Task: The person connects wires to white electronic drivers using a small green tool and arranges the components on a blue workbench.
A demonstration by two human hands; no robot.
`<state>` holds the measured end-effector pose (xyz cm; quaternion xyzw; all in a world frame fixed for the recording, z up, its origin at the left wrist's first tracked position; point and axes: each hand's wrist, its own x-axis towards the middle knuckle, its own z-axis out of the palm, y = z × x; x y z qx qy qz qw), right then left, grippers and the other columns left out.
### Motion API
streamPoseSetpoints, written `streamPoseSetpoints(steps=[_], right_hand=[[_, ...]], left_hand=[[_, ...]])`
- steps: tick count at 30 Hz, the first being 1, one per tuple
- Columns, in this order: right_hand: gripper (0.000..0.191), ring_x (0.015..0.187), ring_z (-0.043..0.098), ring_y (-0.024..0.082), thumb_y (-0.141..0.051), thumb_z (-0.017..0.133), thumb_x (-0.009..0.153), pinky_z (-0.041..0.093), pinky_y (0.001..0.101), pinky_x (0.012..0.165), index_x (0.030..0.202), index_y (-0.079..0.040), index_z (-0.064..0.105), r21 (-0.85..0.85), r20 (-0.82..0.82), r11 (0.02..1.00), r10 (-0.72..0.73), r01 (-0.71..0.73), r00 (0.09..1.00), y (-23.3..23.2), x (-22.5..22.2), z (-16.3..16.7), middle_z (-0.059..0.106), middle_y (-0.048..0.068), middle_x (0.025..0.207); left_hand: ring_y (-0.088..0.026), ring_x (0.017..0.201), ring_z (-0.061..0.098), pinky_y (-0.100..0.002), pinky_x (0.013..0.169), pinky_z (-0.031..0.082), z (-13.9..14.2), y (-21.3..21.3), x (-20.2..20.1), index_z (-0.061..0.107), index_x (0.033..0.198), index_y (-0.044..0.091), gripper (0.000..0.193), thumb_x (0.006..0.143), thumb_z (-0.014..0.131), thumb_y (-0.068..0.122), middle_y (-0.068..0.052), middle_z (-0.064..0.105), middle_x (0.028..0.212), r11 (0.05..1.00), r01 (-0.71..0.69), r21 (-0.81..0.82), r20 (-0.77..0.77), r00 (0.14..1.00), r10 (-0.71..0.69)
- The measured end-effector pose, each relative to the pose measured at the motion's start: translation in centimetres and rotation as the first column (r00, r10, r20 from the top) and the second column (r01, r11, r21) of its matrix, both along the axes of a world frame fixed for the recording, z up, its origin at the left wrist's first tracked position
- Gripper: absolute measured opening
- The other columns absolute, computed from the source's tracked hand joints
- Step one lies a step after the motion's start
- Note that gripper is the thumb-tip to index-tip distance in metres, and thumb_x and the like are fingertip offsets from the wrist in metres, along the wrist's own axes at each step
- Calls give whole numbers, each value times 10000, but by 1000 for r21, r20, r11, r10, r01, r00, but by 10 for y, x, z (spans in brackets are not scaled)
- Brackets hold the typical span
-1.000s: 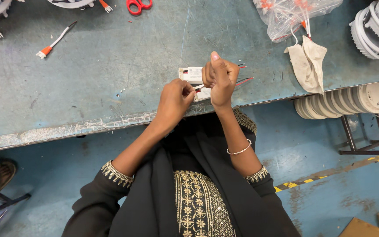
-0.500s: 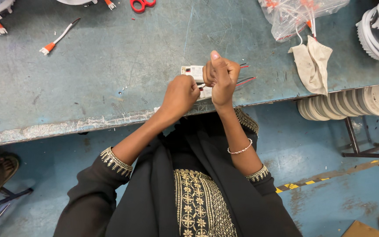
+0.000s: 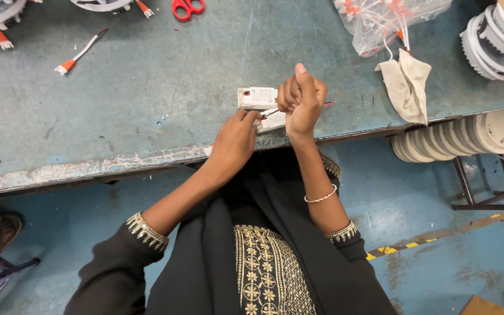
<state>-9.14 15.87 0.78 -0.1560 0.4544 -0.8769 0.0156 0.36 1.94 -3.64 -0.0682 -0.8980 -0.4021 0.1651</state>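
So both hands are bunched up right at the near edge of the worn blue-green tabletop (image 3: pixel 147 105). The right hand (image 3: pixel 301 102) is curled into a loose fist around thin red and white wires (image 3: pixel 269 112), thumb sticking up, and a red wire end pokes out past its far side. The left hand (image 3: pixel 234 137) has its fingertips pinched together on the end of a small white rectangular box (image 3: pixel 272 121), some kind of little driver module, which sits at the table edge half hidden by the fingers. A second white module (image 3: pixel 256 97) lies flat just behind it, touching or nearly touching the right hand's knuckles, hard to say which.

Other stuff around: red-handled scissors (image 3: pixel 188 8) at the far edge, a loose white cable with an orange connector (image 3: pixel 77 55) off to the left, a clear plastic bag of orange-tipped leads (image 3: pixel 389 20) at upper right with a beige cloth (image 3: pixel 406 84) just below it, and white round rings (image 3: pixel 491 38) stacked in the far right corner. More white discs (image 3: pixel 462 137) sit in a row on a rack below the table's right end.
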Motion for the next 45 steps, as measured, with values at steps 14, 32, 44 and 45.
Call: streamPoseSetpoints(steps=[14,32,44,45], right_hand=[[551,430,222,89,-214,518,1083,154,299,410,598,-106,281,1,-26,1000,-10,10,1000,-1,3,-5,283,8,502],[549,427,224,85,-208,516,1088,150,297,408,602,-108,279,14,-22,1000,-2,3,1000,-2,1,-6,278,-1,506],[548,429,220,84,-199,515,1084,155,297,403,596,-107,282,-10,-25,1000,-10,9,1000,0,2,-6,279,1,503],[552,426,220,84,-202,515,1083,155,296,403,593,-108,281,-3,-20,1000,-9,9,1000,1,2,-6,280,2,499]], left_hand=[[-317,961,638,-415,821,526,1,-15,-1,692,1123,-4,200,930,675,45,-123,641,1029,988,113,-106,-176,976,-131],[-278,967,622,-390,823,538,6,-18,-19,694,1075,-17,213,870,675,38,-111,611,968,939,204,-275,-176,950,-258],[-278,937,636,-395,782,541,8,-33,-23,681,986,20,151,844,690,69,-104,609,940,897,286,-336,-157,922,-353],[-274,935,635,-392,780,541,10,-34,-23,682,995,16,154,851,690,70,-100,612,944,893,300,-335,-162,916,-368]])
